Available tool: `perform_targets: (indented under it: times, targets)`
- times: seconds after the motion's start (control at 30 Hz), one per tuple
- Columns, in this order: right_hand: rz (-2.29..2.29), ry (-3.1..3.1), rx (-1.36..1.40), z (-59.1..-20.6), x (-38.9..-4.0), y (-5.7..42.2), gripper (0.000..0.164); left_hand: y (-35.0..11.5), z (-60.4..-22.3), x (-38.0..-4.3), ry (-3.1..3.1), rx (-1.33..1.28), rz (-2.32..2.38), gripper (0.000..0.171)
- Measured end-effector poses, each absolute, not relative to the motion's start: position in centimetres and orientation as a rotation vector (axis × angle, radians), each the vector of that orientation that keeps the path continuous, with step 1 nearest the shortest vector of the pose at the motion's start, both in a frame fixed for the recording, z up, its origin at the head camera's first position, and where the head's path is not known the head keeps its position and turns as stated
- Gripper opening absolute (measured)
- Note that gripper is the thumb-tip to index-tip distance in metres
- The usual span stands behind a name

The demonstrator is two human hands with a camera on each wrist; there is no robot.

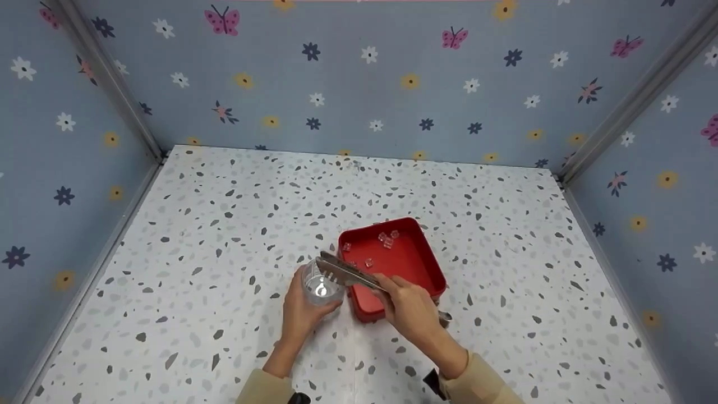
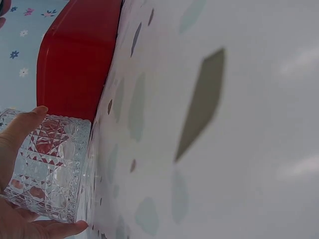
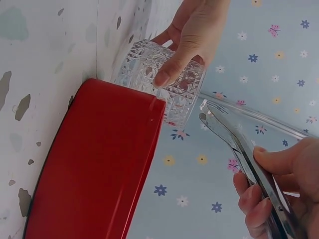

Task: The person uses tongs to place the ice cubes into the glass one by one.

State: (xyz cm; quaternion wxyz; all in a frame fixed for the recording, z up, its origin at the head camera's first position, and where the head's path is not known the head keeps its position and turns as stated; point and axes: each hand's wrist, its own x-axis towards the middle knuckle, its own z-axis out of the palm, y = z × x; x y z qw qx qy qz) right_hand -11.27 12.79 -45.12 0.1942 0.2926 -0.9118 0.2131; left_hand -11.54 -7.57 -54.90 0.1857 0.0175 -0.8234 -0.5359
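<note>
My left hand (image 1: 301, 311) grips a clear cut-glass tumbler (image 2: 55, 169), fingers and thumb round its sides, close beside the tray's left edge. In my right hand (image 1: 412, 308) is a pair of metal tongs (image 1: 353, 275), held with thumb on one side and fingers on the other. The tong tips are over the tumbler's mouth in the head view. A small clear piece (image 3: 203, 104) shows at the tips in the right wrist view. Several small clear cubes (image 1: 388, 242) lie in the red tray (image 1: 431, 258), mostly toward its far and left sides.
The speckled white table (image 1: 224, 252) extends round the tray on all sides. Flowered blue panels (image 1: 359, 73) stand at the back, left and right. The tongs' rounded metal end (image 1: 445, 318) sticks out beyond my right hand, near the tray's front right corner.
</note>
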Motion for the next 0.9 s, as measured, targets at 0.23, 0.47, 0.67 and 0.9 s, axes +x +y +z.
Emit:
perform_targets:
  times: [0.23, 0.47, 0.67, 0.9]
  targets:
    - [0.579, -2.544, 0.813, -45.6, -11.4, 12.8, 0.035, -7.6, -55.1, -11.6, -2.330, 0.052, -1.521, 0.096]
    - [0.600, -2.568, 0.782, -45.6, -11.4, 13.2, 0.036, -7.7, -55.1, -11.6, -2.334, 0.063, -1.539, 0.097]
    - [0.604, -2.601, 0.739, -45.7, -11.4, 13.7, 0.039, -7.6, -55.1, -11.5, -2.345, 0.079, -1.509, 0.098]
    - [0.571, -2.594, 0.698, -45.8, -11.6, 14.5, 0.041, -7.6, -55.2, -11.4, -2.342, 0.067, -1.476, 0.097]
